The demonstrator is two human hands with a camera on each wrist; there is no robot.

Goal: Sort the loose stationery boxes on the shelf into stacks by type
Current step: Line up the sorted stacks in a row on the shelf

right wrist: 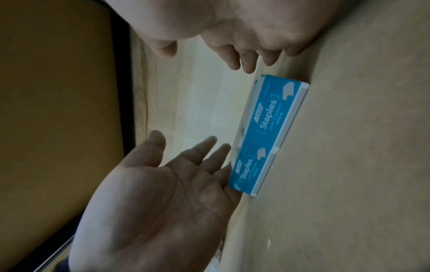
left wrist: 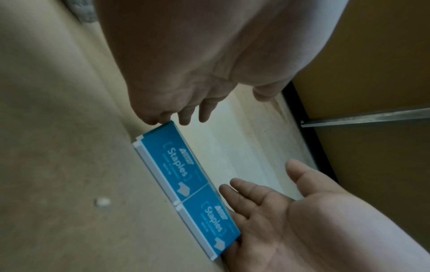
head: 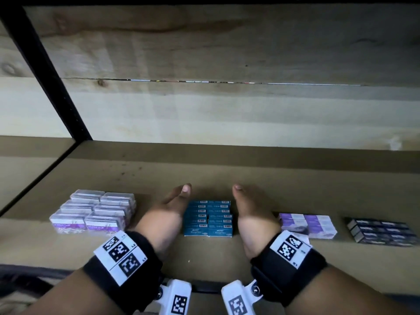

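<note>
- The blue staples boxes (head: 208, 218) are taken as the landmark; they are seen laid in two columns on the brown shelf board (head: 227, 173), with the word "Staples" readable on the two front faces.
- The left hand (head: 167, 206) is held edge-down just to the left of the blue staples boxes, palm facing them. In the left wrist view its fingers (left wrist: 246, 193) are seen straight and slightly spread, lying along the side of the stack; nothing is gripped.
- The right hand (head: 248, 210) is held just to the right of the blue staples boxes, palm turned inward. In the right wrist view its fingers (right wrist: 209, 152) are seen extended and a little apart, with the lower ones touching the end of the front box; nothing is clamped.
- Left of the blue staples boxes, beyond the left hand, a group of clear boxes with purple labels (head: 93, 212) is seen.
- Right of the blue staples boxes, beyond the right hand, light purple boxes (head: 308, 225) are laid; further right again, dark navy boxes (head: 380, 231) are laid.
- A wooden back panel (head: 227, 110) stands behind the blue staples boxes.
</note>
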